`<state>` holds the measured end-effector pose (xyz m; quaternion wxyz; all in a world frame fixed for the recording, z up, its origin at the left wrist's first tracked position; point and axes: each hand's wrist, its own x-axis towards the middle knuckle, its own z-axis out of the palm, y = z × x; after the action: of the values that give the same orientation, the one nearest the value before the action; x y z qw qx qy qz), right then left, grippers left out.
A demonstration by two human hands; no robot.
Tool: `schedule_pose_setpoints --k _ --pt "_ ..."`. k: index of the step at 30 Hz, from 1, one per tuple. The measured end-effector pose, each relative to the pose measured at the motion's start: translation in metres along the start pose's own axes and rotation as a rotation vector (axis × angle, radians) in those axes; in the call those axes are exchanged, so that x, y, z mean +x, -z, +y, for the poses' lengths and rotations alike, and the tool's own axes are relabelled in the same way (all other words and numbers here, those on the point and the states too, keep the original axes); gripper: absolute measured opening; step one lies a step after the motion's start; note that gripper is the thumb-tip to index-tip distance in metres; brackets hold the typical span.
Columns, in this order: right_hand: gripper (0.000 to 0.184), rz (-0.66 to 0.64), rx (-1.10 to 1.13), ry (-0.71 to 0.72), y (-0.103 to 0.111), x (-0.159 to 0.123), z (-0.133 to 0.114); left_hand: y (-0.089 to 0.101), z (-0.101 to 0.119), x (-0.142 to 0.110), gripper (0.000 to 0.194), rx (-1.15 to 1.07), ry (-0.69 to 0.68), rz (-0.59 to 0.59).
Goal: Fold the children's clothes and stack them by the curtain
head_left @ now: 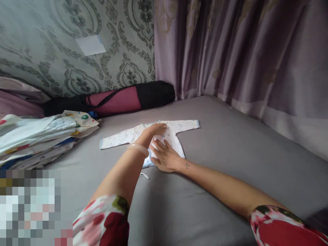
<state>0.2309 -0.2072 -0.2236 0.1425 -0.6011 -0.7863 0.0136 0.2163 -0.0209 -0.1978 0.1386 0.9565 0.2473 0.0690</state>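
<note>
A small white baby shirt (176, 128) with pale print and blue cuffs lies spread flat on the grey bed sheet (225, 150), sleeves out to both sides. My left hand (155, 130), with a pale bangle on its wrist, rests flat on the shirt's chest, fingers stretched out. My right hand (165, 157) lies flat and open on the shirt's lower part, fingers spread and pointing left. Neither hand grips the cloth.
A stack of folded clothes (38, 136) sits at the left of the bed. A rolled pink mat in a black bag (120, 99) lies against the patterned wall. Purple curtains (243, 51) hang along the right and back. A blurred patch covers the lower left corner.
</note>
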Motion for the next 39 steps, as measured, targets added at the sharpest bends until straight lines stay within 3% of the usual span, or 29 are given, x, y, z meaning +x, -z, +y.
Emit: schedule_pose_setpoints --k 4,8,15,18,20,21,25,28,33,39 --pt "0.053 -0.029 0.041 0.062 0.006 -0.020 -0.020 0.005 0.012 -0.013 0.036 0.077 0.028 -0.147" --pt "0.059 -0.127 0.140 0.073 0.010 -0.038 -0.038 0.004 0.025 -0.022 0.054 0.190 0.145 -0.181" --pt "0.066 -0.259 0.429 0.237 0.040 -0.076 -0.058 0.001 0.034 -0.028 0.047 0.216 0.161 -0.209" --pt "0.046 -0.281 0.586 0.288 0.058 -0.087 -0.058 -0.001 0.037 -0.033 0.044 0.199 0.167 -0.185" --pt "0.031 -0.249 0.648 0.198 0.067 -0.091 -0.053 -0.003 0.038 -0.038 0.042 0.185 0.165 -0.143" --pt "0.029 -0.202 0.630 0.089 0.070 -0.093 -0.048 -0.004 0.039 -0.039 0.041 0.176 0.159 -0.123" --pt "0.025 0.009 0.277 -0.447 0.070 -0.100 -0.025 -0.007 0.036 -0.040 0.038 0.083 0.145 -0.091" --pt "0.025 -0.032 0.051 -0.648 0.064 -0.104 -0.013 -0.008 0.030 -0.038 0.033 0.014 0.107 -0.069" --pt "0.022 -0.135 -0.063 -0.664 0.055 -0.098 -0.013 -0.014 0.021 -0.041 0.031 -0.005 -0.003 -0.018" --pt "0.019 -0.168 0.188 -0.631 0.058 -0.083 -0.020 -0.019 0.014 -0.061 0.040 -0.042 -0.146 0.071"
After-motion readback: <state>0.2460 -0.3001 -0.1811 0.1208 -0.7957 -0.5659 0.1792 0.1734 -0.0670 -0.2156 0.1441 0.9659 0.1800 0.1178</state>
